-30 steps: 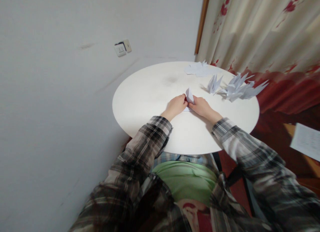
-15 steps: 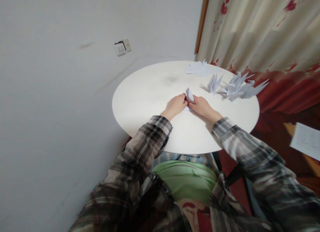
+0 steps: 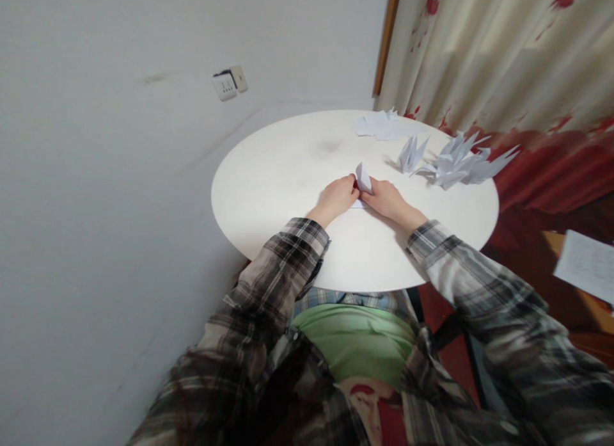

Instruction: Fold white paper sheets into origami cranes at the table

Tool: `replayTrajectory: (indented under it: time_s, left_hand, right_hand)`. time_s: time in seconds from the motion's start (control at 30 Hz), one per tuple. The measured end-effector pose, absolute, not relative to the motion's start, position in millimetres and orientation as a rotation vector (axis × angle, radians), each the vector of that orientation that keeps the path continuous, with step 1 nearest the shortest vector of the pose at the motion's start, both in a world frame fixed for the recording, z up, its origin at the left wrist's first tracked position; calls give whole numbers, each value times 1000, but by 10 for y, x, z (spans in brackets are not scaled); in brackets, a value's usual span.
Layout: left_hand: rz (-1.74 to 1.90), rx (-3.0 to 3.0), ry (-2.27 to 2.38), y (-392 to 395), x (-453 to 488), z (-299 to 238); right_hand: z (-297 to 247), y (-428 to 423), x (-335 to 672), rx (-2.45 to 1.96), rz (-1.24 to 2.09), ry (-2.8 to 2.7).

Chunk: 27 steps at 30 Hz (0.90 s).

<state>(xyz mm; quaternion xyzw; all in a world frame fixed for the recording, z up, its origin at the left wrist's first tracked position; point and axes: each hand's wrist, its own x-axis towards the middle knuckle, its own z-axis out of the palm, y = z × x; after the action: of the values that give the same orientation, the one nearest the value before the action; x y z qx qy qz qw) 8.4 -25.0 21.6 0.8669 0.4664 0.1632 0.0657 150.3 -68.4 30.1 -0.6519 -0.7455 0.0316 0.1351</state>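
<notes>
A folded piece of white paper (image 3: 363, 177) is between my two hands over the middle of the table, one pointed flap standing up. My left hand (image 3: 338, 198) is closed on its left side, fingers curled. From the right, my right hand (image 3: 387, 199) pinches the paper with the thumb toward me. Part of a flat white edge shows below the fingers; the rest of the paper is hidden by the hands. Just beyond the right hand stands a folded paper crane (image 3: 411, 155), with a cluster of several more cranes (image 3: 453, 164) beside it.
The round white table (image 3: 268, 177) stands against the wall with a socket (image 3: 224, 86). Flat white paper sheets (image 3: 384, 126) lie at its far edge. A patterned curtain (image 3: 474, 62) hangs at the right. A printed sheet (image 3: 586, 263) lies on a lower surface at the far right.
The whole view has shifted slightly, so the table sits a little higher. Both hands keep their hold on the folded paper, with barely any movement of the fingers.
</notes>
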Motion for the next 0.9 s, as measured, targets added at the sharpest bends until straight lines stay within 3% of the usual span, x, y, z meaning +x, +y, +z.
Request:
replayTrajectory:
  time_s: [0.9]
  left_hand:
    - [487, 2613, 1387, -245, 82, 221]
  right_hand:
    - [280, -657, 1520, -1873, 90, -2178]
